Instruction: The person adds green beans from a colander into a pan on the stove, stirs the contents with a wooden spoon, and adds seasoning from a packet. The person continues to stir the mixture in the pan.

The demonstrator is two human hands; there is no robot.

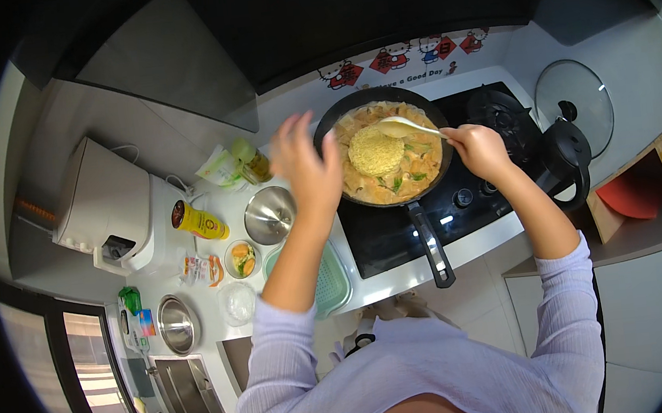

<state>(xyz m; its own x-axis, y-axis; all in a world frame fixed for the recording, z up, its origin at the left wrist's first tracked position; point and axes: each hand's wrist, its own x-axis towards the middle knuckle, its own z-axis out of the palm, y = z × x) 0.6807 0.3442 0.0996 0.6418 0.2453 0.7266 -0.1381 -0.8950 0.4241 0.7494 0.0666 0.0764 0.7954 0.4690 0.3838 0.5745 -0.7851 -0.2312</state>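
Observation:
A black frying pan (pixel 432 244) sits on the left part of the gas hob, its handle towards me. It holds an orange, creamy stew (pixel 365 186) with green leaves, and a round cake of yellow instant noodles (pixel 375 151) lies on top. My right hand (pixel 476 147) grips the handle of a pale spoon (pixel 400 127), whose bowl is over the upper edge of the noodles. My left hand (pixel 306 164), slightly blurred, is raised at the pan's left rim with its fingers spread and nothing in it.
Left of the pan stand a steel bowl (pixel 270 215), a green basket (pixel 332 284), a glass bowl of food (pixel 241 259), a yellow canister (pixel 199 220) and a jar (pixel 253 163). A black kettle (pixel 568 154) and a glass lid (pixel 573 93) are right of the hob.

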